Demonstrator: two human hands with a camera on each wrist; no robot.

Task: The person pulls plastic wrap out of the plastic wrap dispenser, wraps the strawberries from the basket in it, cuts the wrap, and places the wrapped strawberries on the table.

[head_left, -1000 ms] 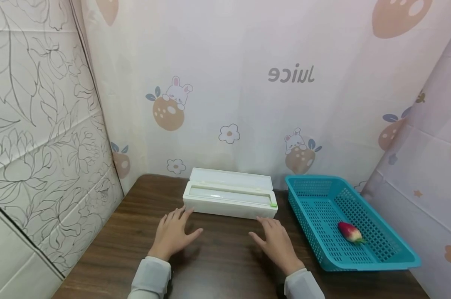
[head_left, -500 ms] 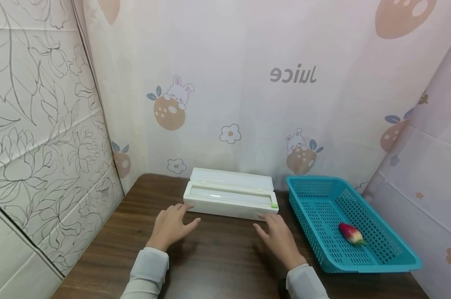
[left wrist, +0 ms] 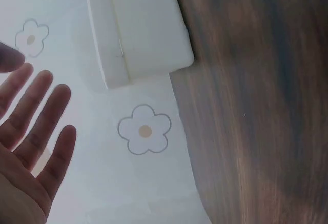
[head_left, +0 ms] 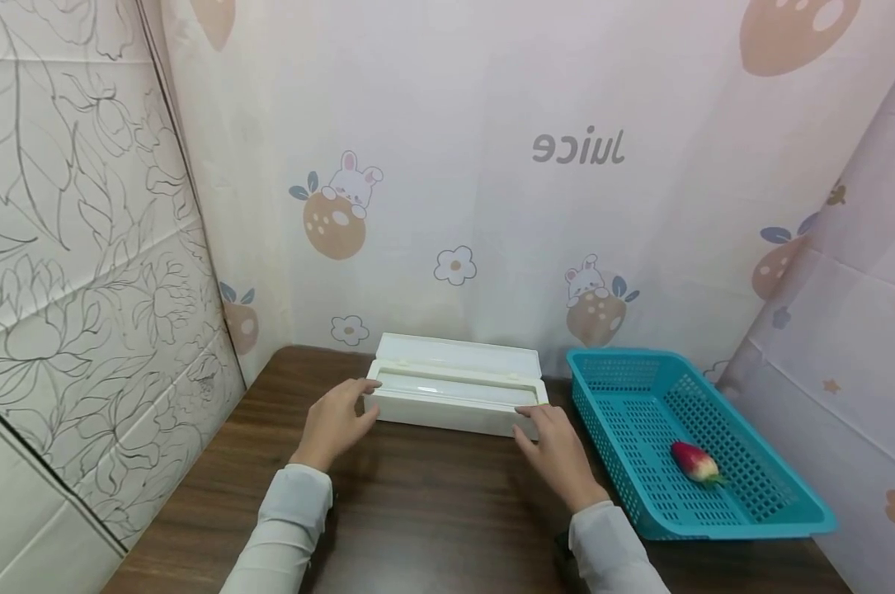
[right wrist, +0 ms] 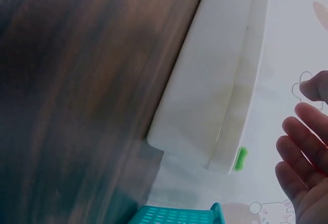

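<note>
A long white plastic-wrap dispenser [head_left: 447,412] stands at the back of the wooden table, its lid [head_left: 458,353] raised against the wall. A clear window strip shows along its top. My left hand [head_left: 336,419] reaches its left end, fingers loosely bent, fingertips overlapping the end in the head view. At the right end my right hand [head_left: 558,452] has its fingertips over the top front edge. Both wrist views show background between the fingers and the box, with spread fingers holding nothing. A green slide cutter [right wrist: 240,159] shows in the right wrist view; the right hand hides it in the head view.
To the right stands a teal mesh basket [head_left: 633,487] with a red-and-white radish [head_left: 694,462] in it. Printed cloth walls [head_left: 454,198] rise behind and on both sides. Dark wood tabletop [head_left: 432,511] extends in front of the dispenser.
Both hands have moved forward and up, from in front of the dispenser to its two ends at the top edge. The dispenser, basket and radish have stayed put.
</note>
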